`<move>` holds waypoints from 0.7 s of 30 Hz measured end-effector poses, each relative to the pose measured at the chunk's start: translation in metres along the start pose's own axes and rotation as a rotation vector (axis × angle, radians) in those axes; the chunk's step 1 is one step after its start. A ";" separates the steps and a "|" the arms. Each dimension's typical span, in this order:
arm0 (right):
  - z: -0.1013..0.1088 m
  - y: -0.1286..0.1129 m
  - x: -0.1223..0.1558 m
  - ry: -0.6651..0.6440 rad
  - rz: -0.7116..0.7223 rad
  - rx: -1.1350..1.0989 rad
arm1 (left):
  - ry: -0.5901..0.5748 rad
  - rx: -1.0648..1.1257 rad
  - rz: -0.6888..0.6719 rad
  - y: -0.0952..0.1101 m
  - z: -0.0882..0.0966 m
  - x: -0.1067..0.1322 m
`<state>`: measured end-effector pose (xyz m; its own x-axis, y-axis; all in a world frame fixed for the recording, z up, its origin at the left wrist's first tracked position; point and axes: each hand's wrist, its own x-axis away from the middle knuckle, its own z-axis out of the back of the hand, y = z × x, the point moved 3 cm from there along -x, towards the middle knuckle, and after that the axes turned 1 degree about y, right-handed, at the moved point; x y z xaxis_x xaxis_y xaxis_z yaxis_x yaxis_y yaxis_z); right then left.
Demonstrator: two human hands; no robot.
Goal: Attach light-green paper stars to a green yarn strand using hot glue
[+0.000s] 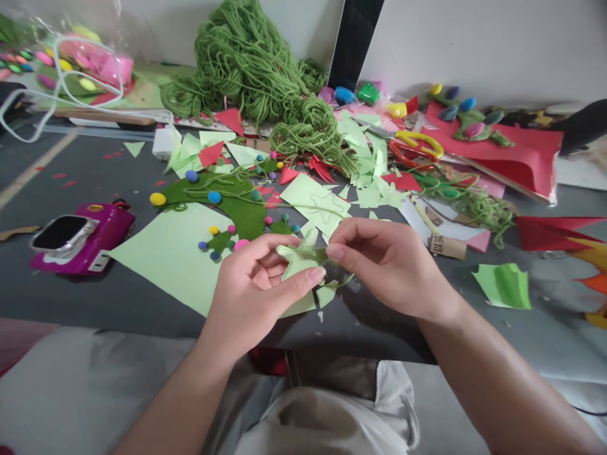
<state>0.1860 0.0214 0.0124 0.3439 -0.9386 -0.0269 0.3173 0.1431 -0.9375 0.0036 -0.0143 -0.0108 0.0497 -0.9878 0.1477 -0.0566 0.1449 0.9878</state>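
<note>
My left hand (258, 281) and my right hand (384, 259) meet over the near edge of the grey table (95, 291). Both pinch a small light green paper cut-out (301, 259), star-like in shape. The left thumb lies across its lower part and the right fingertips grip its right tip. A larger light green sheet (175, 253) lies flat just left of the left hand. Behind the hands sits a dark green felt shape (232, 199) dotted with coloured pom-poms.
A heap of green yarn (251, 63) stands at the back. Red and yellow scissors (415, 146) lie among paper scraps at the right, near red paper (521, 155). A magenta device (78, 237) sits at the left. A folded green scrap (505, 285) lies at the right.
</note>
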 end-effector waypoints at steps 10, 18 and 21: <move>-0.003 0.000 0.001 -0.013 0.022 -0.004 | 0.043 -0.042 -0.002 -0.001 -0.002 -0.002; -0.004 0.005 -0.002 -0.024 -0.039 -0.093 | 0.057 -0.034 -0.009 -0.006 -0.001 -0.003; -0.003 0.009 -0.003 -0.110 -0.060 -0.137 | 0.061 0.012 -0.005 -0.008 0.001 -0.004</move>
<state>0.1853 0.0248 0.0031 0.4252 -0.9030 0.0613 0.2190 0.0370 -0.9750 0.0028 -0.0116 -0.0192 0.1107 -0.9830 0.1463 -0.0679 0.1393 0.9879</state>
